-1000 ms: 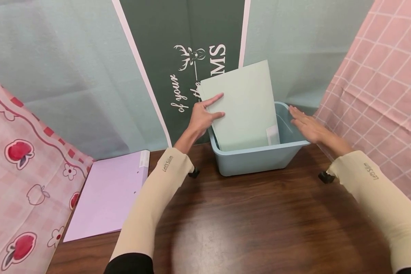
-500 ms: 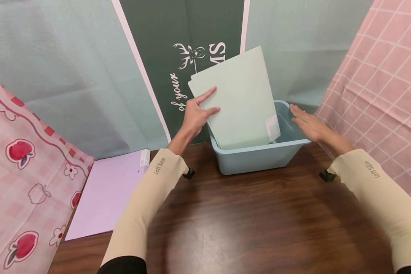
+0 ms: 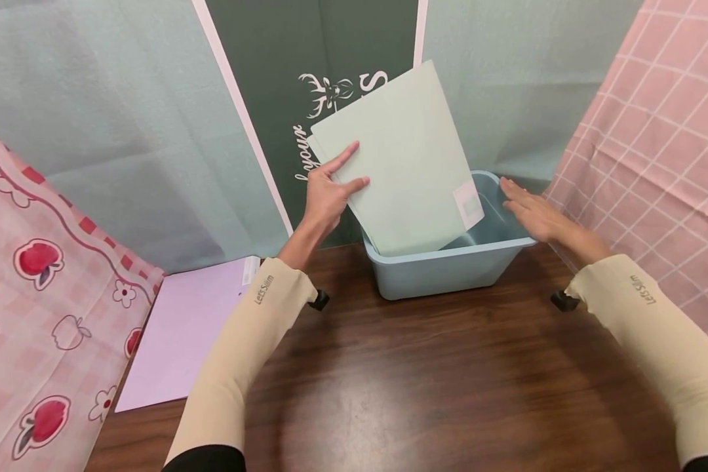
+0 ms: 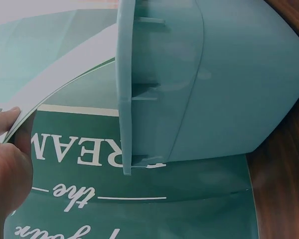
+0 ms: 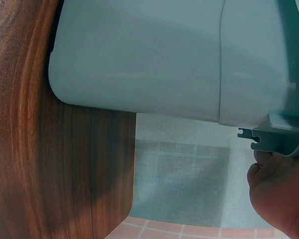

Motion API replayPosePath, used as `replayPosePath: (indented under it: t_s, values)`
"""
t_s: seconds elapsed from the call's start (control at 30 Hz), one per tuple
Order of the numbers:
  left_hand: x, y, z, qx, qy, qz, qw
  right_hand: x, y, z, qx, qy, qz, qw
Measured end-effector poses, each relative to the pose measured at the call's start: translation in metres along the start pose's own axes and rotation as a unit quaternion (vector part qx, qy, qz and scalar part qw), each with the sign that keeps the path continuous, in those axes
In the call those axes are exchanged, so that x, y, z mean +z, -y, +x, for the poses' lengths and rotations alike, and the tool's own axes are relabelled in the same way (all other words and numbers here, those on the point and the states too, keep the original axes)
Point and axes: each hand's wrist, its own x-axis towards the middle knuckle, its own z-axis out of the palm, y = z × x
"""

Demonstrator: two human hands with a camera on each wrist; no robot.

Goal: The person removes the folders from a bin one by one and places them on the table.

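Note:
A pale green file folder (image 3: 404, 157) stands tilted to the left, its lower end inside a blue plastic bin (image 3: 442, 272). A whitish label (image 3: 469, 204) shows at its lower right corner. My left hand (image 3: 327, 193) pinches the folder's left edge; in the left wrist view the thumb lies on one side of the bent sheet (image 4: 72, 67) and fingers on the other. On the bin's right rim rests my right hand (image 3: 533, 213), its fingers straight. The right wrist view shows that hand (image 5: 281, 194) close beneath the rim, mostly cut off.
A lilac folder (image 3: 179, 328) with a label lies flat at the left on the dark wooden table (image 3: 425, 380). Behind the bin hangs a green printed cloth (image 3: 271, 78). Pink patterned cloths stand on the left (image 3: 41, 314) and right (image 3: 655, 151).
My left hand has moved left and slightly up with the green folder. The folder leans further left and sticks out higher from the bin. The right hand stays at the rim.

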Motion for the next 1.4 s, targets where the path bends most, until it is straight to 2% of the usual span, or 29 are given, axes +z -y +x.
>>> replayPosePath:
  t_s: [0.4, 0.77, 1.03, 1.4]
  values:
    - [-0.007, -0.01, -0.004, 0.012, -0.032, -0.017, 0.9993, 0.001, -0.004, 0.0, -0.002, -0.001, -0.003, 1.0]
    - [-0.013, -0.026, -0.007, 0.04, -0.061, -0.036, 0.9967, 0.002, -0.006, -0.004, 0.001, -0.004, 0.001, 1.0]
    - [-0.023, -0.038, -0.009, 0.072, -0.083, -0.069, 0.9916, 0.001, -0.005, -0.005, -0.006, -0.006, 0.004, 1.0]
    - [-0.039, -0.053, -0.016, 0.08, -0.129, -0.121, 0.9809, 0.001, -0.005, -0.006, -0.013, -0.011, 0.006, 1.0]
